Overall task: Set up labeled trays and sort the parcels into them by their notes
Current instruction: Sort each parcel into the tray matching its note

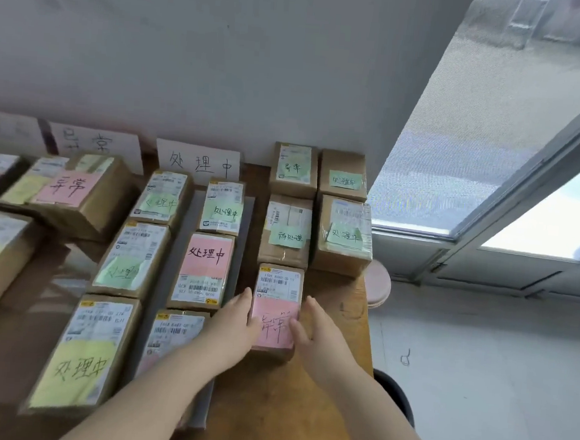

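A small cardboard parcel [278, 289] with a pink note lies on the wooden table [325, 387] near its right edge. My left hand [236, 322] touches the parcel's left side and my right hand [311, 334] its right side, thumb on the pink note. Both hands clasp the parcel between them. Left of it a grey tray [242, 251] holds several parcels, one with a pink note [204, 270], under a white paper label [198, 162] leaning on the wall. Further left a big parcel with a pink note [78, 187] sits below another paper label [96, 142].
Four parcels with green notes [342, 233] stand in a block at the table's far right corner. More parcels with yellow notes [80, 353] lie at the left. A round pink stool [378, 284] and a dark seat [393, 395] stand beside the table's right edge, by a glass door.
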A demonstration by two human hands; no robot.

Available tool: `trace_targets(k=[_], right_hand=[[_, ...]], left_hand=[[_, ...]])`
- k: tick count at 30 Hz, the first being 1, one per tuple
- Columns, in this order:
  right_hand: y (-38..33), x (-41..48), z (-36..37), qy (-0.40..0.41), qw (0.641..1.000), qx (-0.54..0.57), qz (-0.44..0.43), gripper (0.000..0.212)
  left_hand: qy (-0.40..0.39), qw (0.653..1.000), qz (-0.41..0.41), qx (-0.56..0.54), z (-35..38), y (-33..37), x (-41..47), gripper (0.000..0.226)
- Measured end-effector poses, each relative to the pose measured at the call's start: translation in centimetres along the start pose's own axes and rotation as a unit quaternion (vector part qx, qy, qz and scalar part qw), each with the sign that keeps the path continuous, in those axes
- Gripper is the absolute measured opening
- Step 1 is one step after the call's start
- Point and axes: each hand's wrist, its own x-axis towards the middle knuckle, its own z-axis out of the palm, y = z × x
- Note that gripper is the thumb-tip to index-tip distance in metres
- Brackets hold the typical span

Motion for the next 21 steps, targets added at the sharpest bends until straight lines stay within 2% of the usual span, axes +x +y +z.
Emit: trace_targets(k=[4, 7, 10, 15, 21], right_hand=[[1.3, 0.1, 0.9, -0.028, 0.995, 0.097, 0.001, 0.049], [2.2, -0.4, 1.0, 0.057, 0.993, 0.096, -0.033, 0.042], [2.1, -0.5, 0.3, 0.095, 0.987, 0.111, -0.068, 0.034], [1.2, 0.1, -0.8, 0.109, 0.976, 0.165, -0.095, 0.037], [-0.8, 1.1, -1.2, 0.099, 0.97, 0.174, -0.141, 0.036]], left_hand=[[-0.032, 0.984, -0.069, -0.161, 1.8, -0.2, -0.4, 0.051], [-0.05, 0.964, -0.083, -0.246, 3.1, -0.6, -1.6, 0.051], [-0.004, 0.947, -0.07, -0.313, 3.8, 0.1, -2.9, 0.047], [0.094, 0.946, -0.007, -0.311, 2.7, 0.8, -3.1, 0.071], [0.106, 0.918, 0.04, -0.38, 0.2, 1.4, -2.7, 0.06]])
